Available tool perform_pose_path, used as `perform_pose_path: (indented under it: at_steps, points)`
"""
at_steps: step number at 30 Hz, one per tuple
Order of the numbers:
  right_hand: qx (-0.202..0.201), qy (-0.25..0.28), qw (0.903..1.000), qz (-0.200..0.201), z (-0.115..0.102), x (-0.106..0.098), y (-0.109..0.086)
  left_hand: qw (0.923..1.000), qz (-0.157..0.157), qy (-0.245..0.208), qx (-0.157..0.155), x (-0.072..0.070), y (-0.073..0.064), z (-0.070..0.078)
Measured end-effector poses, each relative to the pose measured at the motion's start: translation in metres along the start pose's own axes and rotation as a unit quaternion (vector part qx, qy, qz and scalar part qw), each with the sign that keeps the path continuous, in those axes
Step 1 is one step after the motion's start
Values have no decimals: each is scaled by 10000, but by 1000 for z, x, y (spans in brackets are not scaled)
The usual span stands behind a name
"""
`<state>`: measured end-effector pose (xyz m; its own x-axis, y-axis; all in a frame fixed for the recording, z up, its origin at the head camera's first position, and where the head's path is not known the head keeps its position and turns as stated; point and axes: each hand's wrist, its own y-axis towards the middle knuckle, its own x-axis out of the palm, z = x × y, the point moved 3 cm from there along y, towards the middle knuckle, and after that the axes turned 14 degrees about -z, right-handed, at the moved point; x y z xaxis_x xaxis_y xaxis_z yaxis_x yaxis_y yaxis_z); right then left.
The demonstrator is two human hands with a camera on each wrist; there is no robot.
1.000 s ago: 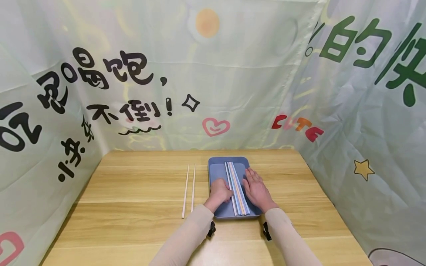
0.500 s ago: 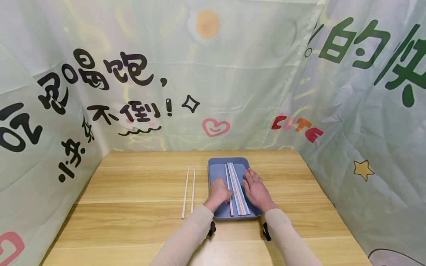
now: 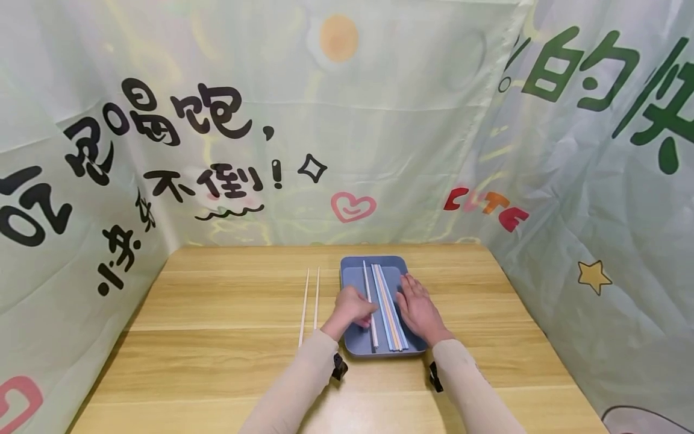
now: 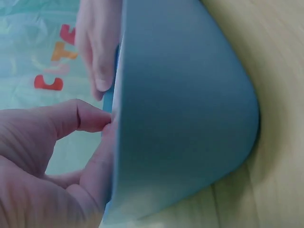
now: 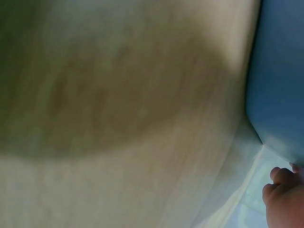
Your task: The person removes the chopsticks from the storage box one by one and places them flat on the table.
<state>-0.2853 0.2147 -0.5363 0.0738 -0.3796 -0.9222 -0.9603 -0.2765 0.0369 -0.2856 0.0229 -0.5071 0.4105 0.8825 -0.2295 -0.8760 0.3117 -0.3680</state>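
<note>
My left hand (image 3: 352,306) reaches over the left side of a blue tray (image 3: 353,274) and pinches a pale pinkish chopstick (image 3: 366,278) between thumb and finger. In the left wrist view, thumb and fingertips meet just past the tray's wall (image 4: 185,104), which mostly hides the chopstick. Several blue, white and peach chopsticks (image 3: 386,304) lie side by side in the tray, apart from the pinched one. My right hand (image 3: 420,306) rests on the tray's right rim, fingers extended. Part of a hand (image 5: 287,197) shows in the right wrist view; which one I cannot tell.
Two pale chopsticks (image 3: 317,295) lie apart on the wooden table (image 3: 233,313), left of the tray, partly covered by the left sleeve (image 3: 298,386). Printed cloth walls (image 3: 406,150) enclose the table at the back and both sides.
The pale chopstick has come away from the bundle and shifted left in the tray. My left hand has moved slightly left with it. The right hand stays at the rim.
</note>
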Motion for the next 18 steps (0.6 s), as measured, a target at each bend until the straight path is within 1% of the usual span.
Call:
perform_pose_path:
  at_steps: [3,6,8,10,14,18]
  points:
    - [-34,-17,10000,-2,0,0,0,9992,-159,-323,188,-7,-1,-1]
    - [-43,-19,10000,-24,0,0,0,9962,-466,-625,379,-15,-1,-3]
    - [-45,-3,10000,-39,1,1,0,9934,-675,-804,452,-22,0,-5]
    - [-37,15,10000,-45,1,1,0,9912,-821,-908,496,-29,0,-7]
    - [-14,21,10000,-84,2,1,0,9880,-966,-1082,531,-44,-1,-13]
    - [15,26,9999,-126,3,2,0,9860,-1001,-1212,554,-58,-3,-19]
